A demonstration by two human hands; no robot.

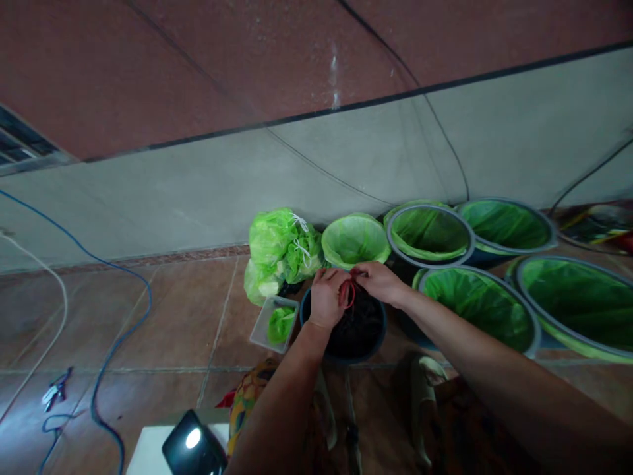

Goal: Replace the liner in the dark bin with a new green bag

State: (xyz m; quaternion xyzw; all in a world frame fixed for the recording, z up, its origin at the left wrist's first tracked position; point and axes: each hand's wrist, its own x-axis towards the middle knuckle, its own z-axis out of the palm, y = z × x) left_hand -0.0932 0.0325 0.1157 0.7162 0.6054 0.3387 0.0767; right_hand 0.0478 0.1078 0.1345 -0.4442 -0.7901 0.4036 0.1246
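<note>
A round bin (pixel 384 333) with a bluish rim stands on the floor in front of me, and a black plastic bag (pixel 359 330) fills it. Over its far side, my left hand (pixel 328 298) is closed around a red drawstring (pixel 351 295), which hangs in a loop above the bag. My right hand (pixel 380 282) pinches the red string from the other side, its fingertips close to the left hand. The two hands partly hide the bin's far rim and the string's ends.
Bins with green liners line the wall: a small one (pixel 356 241) and larger ones (pixel 430 234) to the right. Green bag bundles (pixel 277 244) with white ties sit left, beside a clear tub (pixel 260 326). A blue hose (pixel 148 297), keys (pixel 58 389) and a dark device (pixel 190 445) lie farther left.
</note>
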